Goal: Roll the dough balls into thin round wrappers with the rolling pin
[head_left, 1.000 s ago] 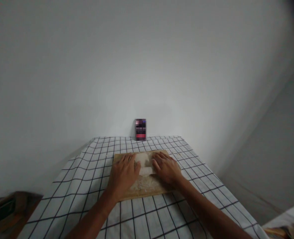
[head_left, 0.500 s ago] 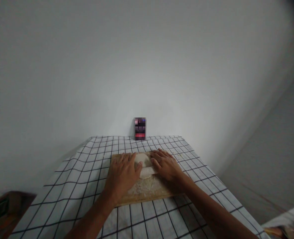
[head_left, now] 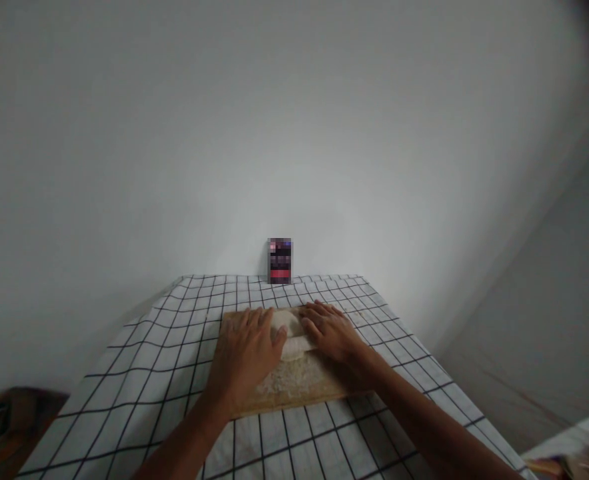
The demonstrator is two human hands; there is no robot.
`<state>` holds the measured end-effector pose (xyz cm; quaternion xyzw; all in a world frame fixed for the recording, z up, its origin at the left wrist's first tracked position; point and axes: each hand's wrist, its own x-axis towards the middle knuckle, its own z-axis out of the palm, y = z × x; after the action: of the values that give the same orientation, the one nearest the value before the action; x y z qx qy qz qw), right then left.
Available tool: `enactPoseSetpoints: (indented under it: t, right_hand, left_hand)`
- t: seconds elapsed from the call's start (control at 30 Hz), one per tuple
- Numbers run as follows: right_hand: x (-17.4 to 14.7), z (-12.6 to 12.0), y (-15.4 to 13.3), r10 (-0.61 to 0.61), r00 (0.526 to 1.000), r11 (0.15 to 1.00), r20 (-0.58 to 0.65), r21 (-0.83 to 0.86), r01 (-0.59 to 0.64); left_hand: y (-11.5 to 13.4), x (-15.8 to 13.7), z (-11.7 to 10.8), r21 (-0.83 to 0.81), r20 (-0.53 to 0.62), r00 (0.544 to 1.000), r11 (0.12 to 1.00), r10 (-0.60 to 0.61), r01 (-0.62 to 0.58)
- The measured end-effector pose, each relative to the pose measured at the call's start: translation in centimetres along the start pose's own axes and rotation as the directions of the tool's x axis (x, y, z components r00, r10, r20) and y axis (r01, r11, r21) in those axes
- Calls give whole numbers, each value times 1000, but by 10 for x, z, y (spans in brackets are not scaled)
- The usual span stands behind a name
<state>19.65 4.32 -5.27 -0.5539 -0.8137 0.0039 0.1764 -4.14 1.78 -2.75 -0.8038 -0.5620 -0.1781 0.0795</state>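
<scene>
Wall: a broad, matte white surface stands past the far side of the board.
Tabletop: covered by a white cloth with a black grid, it spreads under the board and out on every side of it.
Board: a flat, tan wooden rectangle, dusted with pale flour over its near half.
Brown object: a dark, boxy shape, well apart to the left of the board, too blurred to identify.
Left hand: palm down over the board's left part, fingers stretched forward and slightly apart, thumb pointing inward; its underside is hidden.
Right hand: palm down over the board's right part, fingers extended and close together, angled inward, not visibly curled around anything.
Rolling pin: a pale, smooth cylinder across the board's middle, its long axis running left to right; it lies between the hands, its ends apparently under them, neither hand clearly nearer.
Dough: a cream-white, flattened sheet on the board, showing beyond the pin, with a thin edge on the near side.
Panel: a dark, pixelated upright rectangle with a red band, beyond the board's far edge, against the wall.
</scene>
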Motion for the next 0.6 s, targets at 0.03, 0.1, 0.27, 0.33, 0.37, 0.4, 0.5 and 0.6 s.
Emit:
enactPoseSetpoints:
  t: [0.03, 0.1, 0.27, 0.33, 0.37, 0.4, 0.5, 0.6]
  right_hand:
    - [5, -1, 1, 11, 1000, 1000, 12, 1, -11]
    - [22, -3, 4, 19, 998, 1000, 52, 0, -19]
    - [62, -7, 11, -13, 992, 999, 127, 49, 7]
    - [65, -7, 12, -28, 991, 998, 128, 67, 20]
    - [64, -6, 12, -36, 992, 997, 122, 68, 27]
    - [60, -5, 13, -47, 992, 997, 117, 60, 40]
    - [39, -2, 11, -68, 993, 998, 96, -8, 69]
    - [11, -2, 6, -8, 1000, 998, 29, -57, 10]
  left_hand:
    - [-1, 5, 0, 1, 22, 1000, 1000, -16, 16]
    - [-3, 18, -2, -3, 83, 995, 999, -51, 51]
    - [-5, 38, -6, -27, 179, 977, 992, -119, 126]
    - [-4, 37, -6, -36, 178, 975, 990, -130, 139]
    - [-3, 34, -5, -39, 170, 977, 990, -131, 139]
    - [-2, 30, -5, -39, 157, 979, 990, -126, 134]
    - [4, 17, -6, -22, 107, 991, 996, -78, 81]
    - [11, 4, -11, 2, 75, 997, 999, -36, 36]
